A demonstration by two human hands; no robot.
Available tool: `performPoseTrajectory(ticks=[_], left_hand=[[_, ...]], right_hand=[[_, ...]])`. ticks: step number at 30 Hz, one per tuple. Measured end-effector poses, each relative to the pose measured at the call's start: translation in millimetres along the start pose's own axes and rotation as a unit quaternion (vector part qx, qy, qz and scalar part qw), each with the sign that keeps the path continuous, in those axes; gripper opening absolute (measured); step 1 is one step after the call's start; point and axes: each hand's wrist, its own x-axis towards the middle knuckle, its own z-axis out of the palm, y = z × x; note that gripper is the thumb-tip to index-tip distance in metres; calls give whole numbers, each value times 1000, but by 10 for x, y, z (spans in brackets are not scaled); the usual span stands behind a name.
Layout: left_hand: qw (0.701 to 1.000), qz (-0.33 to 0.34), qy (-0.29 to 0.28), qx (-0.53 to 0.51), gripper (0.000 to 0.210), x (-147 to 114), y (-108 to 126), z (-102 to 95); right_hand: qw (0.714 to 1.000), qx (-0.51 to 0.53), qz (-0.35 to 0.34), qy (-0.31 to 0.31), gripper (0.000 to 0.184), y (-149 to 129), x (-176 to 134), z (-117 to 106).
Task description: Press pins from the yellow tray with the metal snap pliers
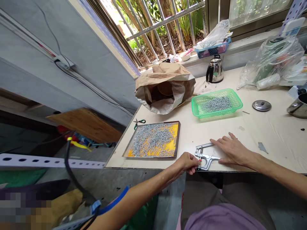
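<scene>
A silver plier-like hand tool with a spring between its arms lies at the table's front edge, its jaws to the left. My right hand spans its two spread handles, the thumb at the lower one and the fingers, fairly straight, at the upper one. At the jaw end, my left hand is closed in a pinch by a small red part; whatever lies between the fingertips is hidden. Left of that hand is a shallow tray with a yellow bottom, covered with many small silver metal pins.
A green plastic basket holds more silver pins. Behind the tray lies an open brown paper bag. Green-handled snips sit at the table's left edge. A kettle, a metal lid and plastic-wrapped items stand farther back and right.
</scene>
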Motion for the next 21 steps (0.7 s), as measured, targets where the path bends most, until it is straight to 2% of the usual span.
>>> performPoseTrajectory(ticks=[3,5,7,8,10,11,13,16,19,21], left_hand=[[996,29,35,73,25,-51,-43,19],[970,125,118,170,21,-93,-70,58],[905,265,196,270,14,-111,-64,125],[865,331,211,311,17,-102,-42,167],[802,423,191,376,35,-44,41,254],[780,449,172,399,43,0,96,293],[758,467,142,433,53,100,212,348],[749,448,122,473,61,208,350,361],[739,436,115,501,61,237,413,338],[738,435,108,505,50,240,417,335]], right_hand=[[1000,2,-7,18,66,-13,-30,29],[999,4,-15,37,63,-12,-48,62],[999,5,-20,50,63,-8,-61,102],[998,7,-20,53,65,-7,-65,121],[998,10,-18,57,69,-5,-73,156],[998,13,-16,59,71,-3,-79,168],[998,16,-6,60,74,3,-98,173],[999,6,26,44,77,14,-149,128],[998,-2,61,33,61,20,-198,67],[997,11,62,38,41,23,-210,56]])
